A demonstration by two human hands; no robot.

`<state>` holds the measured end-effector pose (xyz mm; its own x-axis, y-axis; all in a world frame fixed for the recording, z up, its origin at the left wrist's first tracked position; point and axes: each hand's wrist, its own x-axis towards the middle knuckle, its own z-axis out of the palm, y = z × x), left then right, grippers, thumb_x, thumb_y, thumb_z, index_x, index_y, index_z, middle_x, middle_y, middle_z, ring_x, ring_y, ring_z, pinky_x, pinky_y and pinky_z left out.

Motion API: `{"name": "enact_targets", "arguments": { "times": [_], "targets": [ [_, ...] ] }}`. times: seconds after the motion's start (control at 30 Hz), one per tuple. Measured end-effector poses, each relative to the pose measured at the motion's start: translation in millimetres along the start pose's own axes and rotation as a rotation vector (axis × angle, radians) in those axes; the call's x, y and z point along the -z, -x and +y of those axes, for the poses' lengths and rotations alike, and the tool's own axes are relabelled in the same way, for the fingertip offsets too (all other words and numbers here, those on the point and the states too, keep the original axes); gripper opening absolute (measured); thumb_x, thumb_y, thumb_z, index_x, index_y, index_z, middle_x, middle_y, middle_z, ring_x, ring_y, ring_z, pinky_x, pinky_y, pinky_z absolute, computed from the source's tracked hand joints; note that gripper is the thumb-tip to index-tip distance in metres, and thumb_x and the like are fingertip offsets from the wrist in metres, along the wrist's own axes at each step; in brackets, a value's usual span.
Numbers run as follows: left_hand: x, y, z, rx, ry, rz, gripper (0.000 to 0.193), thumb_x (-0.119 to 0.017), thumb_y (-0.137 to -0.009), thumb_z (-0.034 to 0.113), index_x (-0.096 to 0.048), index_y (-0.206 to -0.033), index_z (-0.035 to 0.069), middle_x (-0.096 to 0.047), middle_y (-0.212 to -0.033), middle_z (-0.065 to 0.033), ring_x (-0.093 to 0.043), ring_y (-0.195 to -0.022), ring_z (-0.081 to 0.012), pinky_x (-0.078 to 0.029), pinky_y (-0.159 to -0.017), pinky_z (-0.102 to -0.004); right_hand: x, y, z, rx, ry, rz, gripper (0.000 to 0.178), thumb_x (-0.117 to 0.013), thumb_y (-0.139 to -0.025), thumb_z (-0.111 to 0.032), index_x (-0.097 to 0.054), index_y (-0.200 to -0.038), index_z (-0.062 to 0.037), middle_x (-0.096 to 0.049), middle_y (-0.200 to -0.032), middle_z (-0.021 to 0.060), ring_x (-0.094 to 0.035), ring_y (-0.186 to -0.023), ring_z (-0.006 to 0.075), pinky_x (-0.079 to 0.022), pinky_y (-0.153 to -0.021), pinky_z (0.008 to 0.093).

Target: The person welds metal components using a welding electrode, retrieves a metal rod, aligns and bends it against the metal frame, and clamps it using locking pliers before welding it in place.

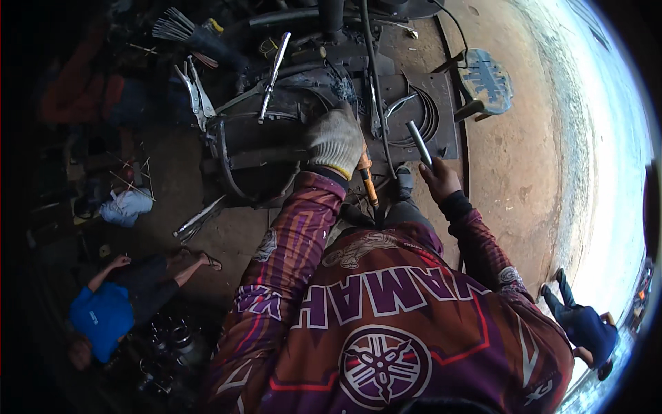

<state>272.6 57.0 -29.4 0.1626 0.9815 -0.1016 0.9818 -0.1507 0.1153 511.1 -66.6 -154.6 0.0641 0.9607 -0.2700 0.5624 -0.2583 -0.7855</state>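
Note:
My left hand [336,141], in a pale knitted work glove, reaches over the cluttered metal workbench [448,134]. Its fingers look curled downward, and whatever lies under them is hidden. Right beside the glove is an orange-handled tool [367,178], perhaps an electrode holder, pointing back toward me. My bare right hand [441,179] is closed around the lower end of a short, shiny metal tube [419,143], held tilted near the bench's right side. Left of the glove, a bent metal tube frame [224,155] has locking pliers [196,96] and a long chrome tool [274,77] about it.
Coiled wire [429,117] and another pair of pliers [398,105] lie on the bench. A dark cable [372,69] crosses it. Beyond the right edge stands a worn blue stool [485,81]. One person in blue [103,317] is lower left; another [589,331] is lower right.

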Motion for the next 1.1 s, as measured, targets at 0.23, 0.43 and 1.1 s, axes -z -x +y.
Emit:
{"name": "enact_targets", "arguments": {
  "times": [0.23,0.43,1.1],
  "targets": [
    [-18,0,6,0.141,0.060,0.161,0.020,-0.064,-0.088,0.018,-0.057,-0.102,0.005,-0.066,-0.083,-0.0185,-0.069,-0.075,-0.0352,-0.056,-0.060,-0.0438,22,-59,15,-0.058,-0.010,-0.114,0.044,-0.061,-0.093,-0.042,-0.059,-0.104,0.0008,-0.064,-0.089,0.0269,-0.063,-0.090,0.0456,-0.048,-0.073,0.0483],
    [2,15,13,0.018,0.252,0.390,0.021,-0.067,-0.085,0.010,-0.057,-0.103,0.005,-0.066,-0.082,-0.0146,-0.069,-0.070,-0.0338,-0.054,-0.058,-0.0410,27,-87,3,0.097,-0.033,-0.088,0.043,-0.059,-0.095,-0.041,-0.059,-0.106,0.0008,-0.064,-0.089,0.0274,-0.063,-0.089,0.0464,-0.048,-0.073,0.0479],
    [48,151,26,-0.058,0.402,0.623,0.021,-0.060,-0.093,0.008,-0.063,-0.112,0.002,-0.069,-0.096,-0.0119,-0.068,-0.079,-0.0235,-0.053,-0.070,-0.0350,-66,-250,-248,0.801,0.669,-0.394,0.029,-0.050,-0.093,-0.025,-0.069,-0.108,-0.0099,-0.070,-0.112,0.0163,-0.069,-0.100,0.0343,-0.056,-0.084,0.0460]
  ]
}}
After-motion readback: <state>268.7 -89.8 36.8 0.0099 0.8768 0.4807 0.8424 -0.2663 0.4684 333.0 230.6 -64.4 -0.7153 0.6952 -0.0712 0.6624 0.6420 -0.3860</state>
